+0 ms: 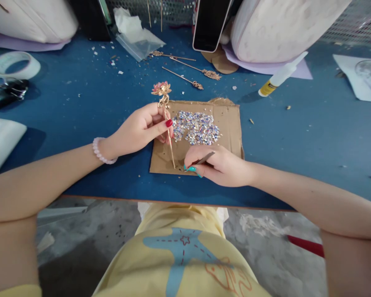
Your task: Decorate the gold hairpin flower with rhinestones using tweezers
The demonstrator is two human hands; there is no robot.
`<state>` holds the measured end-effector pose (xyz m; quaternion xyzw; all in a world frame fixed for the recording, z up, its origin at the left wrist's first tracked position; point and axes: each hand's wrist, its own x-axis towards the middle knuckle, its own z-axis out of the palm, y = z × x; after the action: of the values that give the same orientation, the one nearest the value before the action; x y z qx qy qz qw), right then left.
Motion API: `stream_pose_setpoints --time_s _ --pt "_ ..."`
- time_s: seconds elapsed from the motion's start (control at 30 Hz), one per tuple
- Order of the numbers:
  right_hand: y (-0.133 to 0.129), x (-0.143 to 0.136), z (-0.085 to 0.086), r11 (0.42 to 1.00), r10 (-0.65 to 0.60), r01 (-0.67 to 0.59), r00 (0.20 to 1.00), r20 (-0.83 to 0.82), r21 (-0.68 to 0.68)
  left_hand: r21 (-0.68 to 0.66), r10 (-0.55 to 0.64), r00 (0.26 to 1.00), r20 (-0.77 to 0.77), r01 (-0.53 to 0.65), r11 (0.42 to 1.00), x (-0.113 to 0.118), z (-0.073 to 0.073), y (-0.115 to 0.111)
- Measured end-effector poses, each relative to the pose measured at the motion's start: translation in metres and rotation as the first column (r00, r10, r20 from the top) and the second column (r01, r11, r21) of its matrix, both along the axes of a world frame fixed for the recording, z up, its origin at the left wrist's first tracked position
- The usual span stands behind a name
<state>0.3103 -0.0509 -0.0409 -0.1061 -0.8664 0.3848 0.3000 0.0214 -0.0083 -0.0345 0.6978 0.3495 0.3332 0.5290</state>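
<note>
My left hand [148, 126] is closed round the stem of a gold hairpin [170, 146], held upright with its pink and gold flower head at the top and the tip pointing down. In my right hand [224, 165] is a pair of tweezers [206, 157], pinched between thumb and fingers. Their points are low over the front of a cardboard sheet [230, 123], a little right of the hairpin's tip. Whether the tweezers grip anything is too small to tell. A patch of small shiny rhinestones [200, 127] lies on the cardboard beyond my right hand.
Several more gold hairpins [185, 78] lie behind the cardboard, near a plastic bag [142, 41]. A phone [210, 24] leans at the back. To the right stands a glue bottle [278, 80]. At the left are a tape roll [15, 66] and a black clip-like object [9, 93].
</note>
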Motion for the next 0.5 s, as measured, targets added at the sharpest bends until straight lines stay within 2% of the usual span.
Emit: stream_pose_setpoints --time_s 0.3,0.5 --pt "-0.0021 -0.0002 -0.0019 0.999 0.02 -0.02 1.0 -0.009 0.033 -0.004 -0.023 0.999 0.033 0.023 1.0 -0.0002 0.0002 -0.0007" --pt "-0.0025 0.0046 -0.0024 0.999 -0.022 0.021 1.0 -0.011 -0.026 -0.108 0.002 1.0 0.028 0.001 0.994 -0.0065 -0.003 -0.0026"
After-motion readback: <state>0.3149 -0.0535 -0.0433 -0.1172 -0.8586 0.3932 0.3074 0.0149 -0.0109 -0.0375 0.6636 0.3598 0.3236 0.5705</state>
